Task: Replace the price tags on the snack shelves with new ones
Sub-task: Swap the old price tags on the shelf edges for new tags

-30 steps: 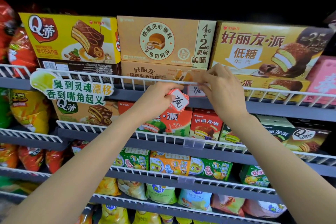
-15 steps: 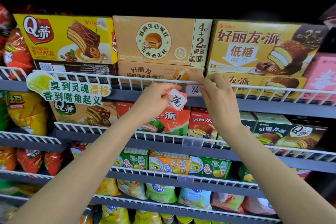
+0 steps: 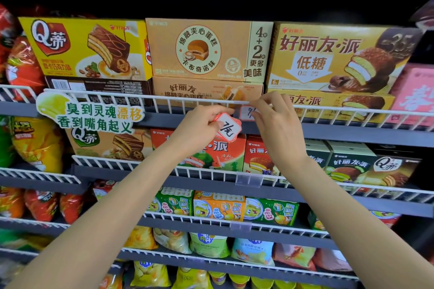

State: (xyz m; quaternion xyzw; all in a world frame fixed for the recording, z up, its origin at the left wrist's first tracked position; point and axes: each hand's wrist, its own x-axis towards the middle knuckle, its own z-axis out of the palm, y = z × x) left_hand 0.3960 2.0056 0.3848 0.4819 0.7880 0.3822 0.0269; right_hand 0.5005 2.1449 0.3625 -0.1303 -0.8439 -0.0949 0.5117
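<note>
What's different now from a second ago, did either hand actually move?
Barely. The right hand has slid slightly down the wire rail, fingers working at the clipped tag. The left hand keeps pinching the red-bordered tag just below the rail. Nothing was let go; the boxes stayed put.

Grey shelves [image 3: 352, 134] with white wire rails [image 3: 117, 97] climb in tiers. The top shelf carries a yellow cake box [image 3: 87, 49], two stacked tan cake boxes [image 3: 206, 49] and a golden pie box [image 3: 340, 56] side by side. The next holds smaller pie boxes [image 3: 258, 155]; lower tiers hold green and orange packs [image 3: 218, 206], then snack bags [image 3: 206, 245].
</note>
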